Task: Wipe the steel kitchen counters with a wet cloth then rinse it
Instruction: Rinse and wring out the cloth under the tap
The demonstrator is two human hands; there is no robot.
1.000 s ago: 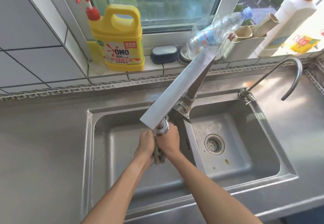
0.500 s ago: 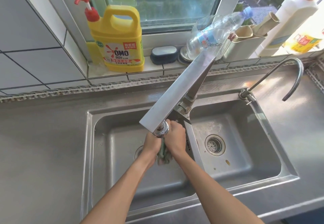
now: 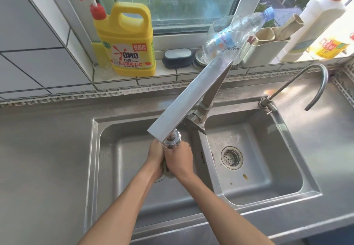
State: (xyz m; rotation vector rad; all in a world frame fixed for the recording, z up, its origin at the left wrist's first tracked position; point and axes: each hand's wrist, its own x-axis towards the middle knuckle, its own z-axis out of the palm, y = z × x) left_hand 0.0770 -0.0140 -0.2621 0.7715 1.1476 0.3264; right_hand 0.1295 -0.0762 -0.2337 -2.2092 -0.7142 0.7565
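Both hands are in the left basin [image 3: 122,168] of the steel double sink, right under the spray head [image 3: 171,140] of the big flat faucet [image 3: 189,101]. The left hand [image 3: 155,156] and right hand [image 3: 179,160] are pressed together, fingers clenched around the wet cloth [image 3: 166,172], only a greenish wad of which peeks out below the palms. Compared with half a second ago, the hands have closed tighter and less cloth is showing; that reads as a scrub-and-squeeze stroke under the tap. Whether water is running cannot be made out. The tabletop [image 3: 38,158] around the sink looks wiped, so this appears to be the rinsing stage, late in the job. On the sill at the far side, the yellow OMO detergent jug [image 3: 124,41] stands untouched, and the right basin's drain strainer [image 3: 231,158] sits clear of the action.
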